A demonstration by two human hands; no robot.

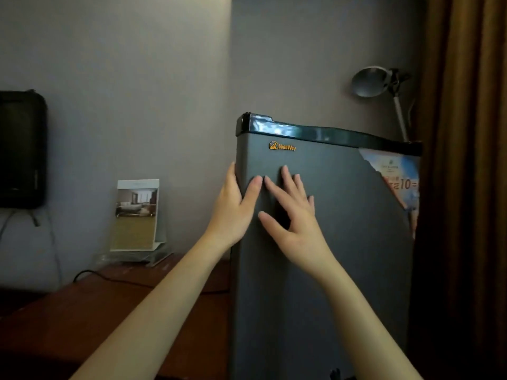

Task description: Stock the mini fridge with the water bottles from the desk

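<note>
You are working in dim, soft, greyish light with few shadows; only your right hand (295, 218) throws a small dark patch on the fridge (334, 270). Its glossy top trim shows faint glare. The whole view is slightly blurred, and the wide lens bows the curtain (472, 187) at the edge.

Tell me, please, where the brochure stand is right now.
In the head view the brochure stand sits at the back of the wooden desk, on the left side, left of the mini fridge.

Grey walls (137, 64), wooden desk (82, 311), brown curtain (466, 160) at right, grey lamp (369, 82), dim light
</note>
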